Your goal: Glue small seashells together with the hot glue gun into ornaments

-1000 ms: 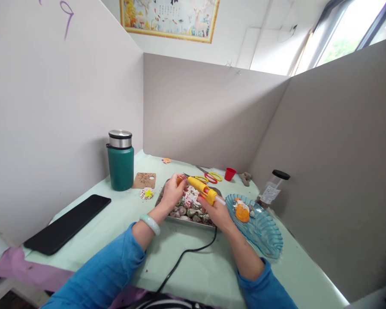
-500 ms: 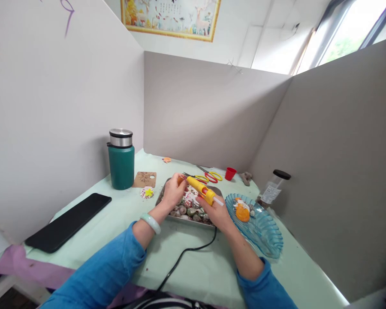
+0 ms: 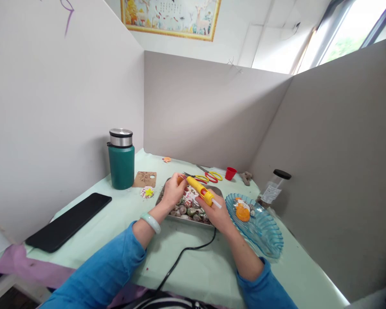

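My right hand [image 3: 215, 210] is wrapped round a yellow hot glue gun [image 3: 197, 187], a clear glue stick poking out of its back end. The gun's nozzle points up and left, at the fingers of my left hand [image 3: 174, 192]. Those fingers are pinched on a small orange-brown piece, mostly hidden, whose kind I cannot make out. Both hands are above a metal tray [image 3: 188, 221] that holds many shells and pebbles [image 3: 191, 211]. A white piece with red specks [image 3: 190, 197] lies among them. The gun's black cord [image 3: 186, 249] runs toward me over the table.
Right of the tray sits a blue ribbed plate [image 3: 266, 231] with orange and white pieces. Scissors [image 3: 209, 175] and a red cup [image 3: 230, 173] lie behind it. A green flask [image 3: 121, 165], brown card [image 3: 144, 179], decorated disc [image 3: 147, 192] and black slab [image 3: 69, 221] are leftward. A lidded jar [image 3: 273, 187] leans rightward.
The glue gun's rear and my right hand have shifted very slightly to the left. Otherwise both hands keep their hold and nothing else has moved.
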Action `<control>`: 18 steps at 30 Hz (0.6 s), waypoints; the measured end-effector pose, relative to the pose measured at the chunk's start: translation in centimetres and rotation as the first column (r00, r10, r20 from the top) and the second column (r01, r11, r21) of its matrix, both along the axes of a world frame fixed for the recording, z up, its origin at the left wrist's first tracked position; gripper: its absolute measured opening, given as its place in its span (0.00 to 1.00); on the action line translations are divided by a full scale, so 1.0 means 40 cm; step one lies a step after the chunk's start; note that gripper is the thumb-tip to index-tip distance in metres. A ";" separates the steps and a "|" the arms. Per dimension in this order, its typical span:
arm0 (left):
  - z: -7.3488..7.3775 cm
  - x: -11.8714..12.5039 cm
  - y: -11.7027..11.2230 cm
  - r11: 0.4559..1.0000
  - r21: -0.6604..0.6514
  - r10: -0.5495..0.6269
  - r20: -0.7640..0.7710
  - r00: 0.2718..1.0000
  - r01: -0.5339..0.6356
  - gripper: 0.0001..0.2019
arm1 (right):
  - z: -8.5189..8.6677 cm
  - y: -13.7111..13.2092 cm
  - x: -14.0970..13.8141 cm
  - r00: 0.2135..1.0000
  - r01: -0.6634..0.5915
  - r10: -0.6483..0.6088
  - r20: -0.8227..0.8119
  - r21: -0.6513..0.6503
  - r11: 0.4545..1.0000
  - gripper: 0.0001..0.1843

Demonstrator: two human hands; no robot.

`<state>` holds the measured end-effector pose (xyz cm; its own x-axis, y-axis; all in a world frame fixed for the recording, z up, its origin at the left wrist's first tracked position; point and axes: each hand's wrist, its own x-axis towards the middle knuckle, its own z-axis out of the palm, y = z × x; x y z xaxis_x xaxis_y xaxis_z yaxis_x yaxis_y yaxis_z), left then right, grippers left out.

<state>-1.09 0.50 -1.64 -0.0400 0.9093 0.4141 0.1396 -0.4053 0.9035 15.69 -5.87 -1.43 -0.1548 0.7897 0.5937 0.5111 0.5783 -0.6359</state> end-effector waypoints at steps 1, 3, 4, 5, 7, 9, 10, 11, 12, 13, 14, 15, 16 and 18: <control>0.000 0.000 -0.001 1.000 0.003 0.002 -0.006 1.000 -0.002 0.07 | 0.001 -0.001 -0.002 1.000 -0.001 0.001 0.003 -0.002 1.000 0.15; 0.001 -0.001 -0.003 1.000 0.007 0.008 -0.015 1.000 -0.008 0.07 | 0.001 -0.001 -0.003 1.000 0.002 -0.002 0.011 -0.003 1.000 0.15; 0.002 -0.001 -0.003 1.000 0.008 0.012 -0.017 1.000 -0.012 0.07 | 0.000 -0.001 -0.004 1.000 0.005 -0.005 0.015 0.000 1.000 0.15; 0.001 -0.001 -0.003 1.000 0.009 0.013 -0.019 1.000 -0.013 0.07 | -0.001 -0.001 -0.003 1.000 0.008 -0.008 0.018 0.004 1.000 0.15; 0.001 -0.001 -0.002 1.000 0.018 0.014 -0.022 1.000 -0.014 0.07 | -0.003 0.001 -0.002 1.000 0.010 -0.010 0.017 0.013 1.000 0.16; 0.000 -0.001 -0.002 1.000 0.021 0.016 -0.027 1.000 -0.016 0.07 | -0.004 0.001 -0.001 1.000 0.011 -0.011 0.009 0.014 1.000 0.16; 0.000 -0.001 -0.001 1.000 0.018 0.018 -0.029 0.999 -0.018 0.07 | -0.004 0.002 -0.001 1.000 0.014 -0.014 0.005 0.011 1.000 0.16; 0.000 -0.001 -0.001 1.000 0.013 0.019 -0.029 0.999 -0.019 0.08 | -0.004 0.001 -0.001 1.000 0.015 -0.015 0.003 0.007 1.000 0.16; 0.000 -0.001 -0.001 1.000 0.008 0.020 -0.028 0.999 -0.020 0.07 | -0.003 0.001 -0.002 1.000 0.018 -0.018 0.003 0.004 1.000 0.16; 0.000 -0.001 0.000 1.000 0.005 0.020 -0.028 0.999 -0.020 0.07 | -0.003 0.001 -0.003 1.000 0.019 -0.019 0.005 0.005 1.000 0.16; 0.000 -0.001 0.000 1.000 0.005 0.019 -0.027 0.999 -0.018 0.07 | -0.002 0.001 -0.004 1.000 0.019 -0.020 0.009 0.010 1.000 0.17; 0.000 -0.001 0.000 1.000 0.006 0.017 -0.026 0.999 -0.017 0.07 | -0.002 0.001 -0.005 1.000 0.018 -0.019 0.015 0.016 1.000 0.17; 0.000 -0.001 0.000 1.000 0.007 0.017 -0.025 1.000 -0.016 0.07 | -0.002 0.000 -0.006 1.000 0.019 -0.019 0.020 0.023 1.000 0.17; -0.001 -0.001 -0.001 1.000 0.007 0.016 -0.021 1.000 -0.016 0.07 | -0.002 0.001 -0.006 0.999 0.021 -0.022 0.029 0.029 0.999 0.18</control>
<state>-1.12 0.47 -1.67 -0.0460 0.9058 0.4213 0.1655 -0.4090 0.8974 15.45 -5.84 -1.53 -0.1554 0.7756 0.6118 0.5420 0.5847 -0.6036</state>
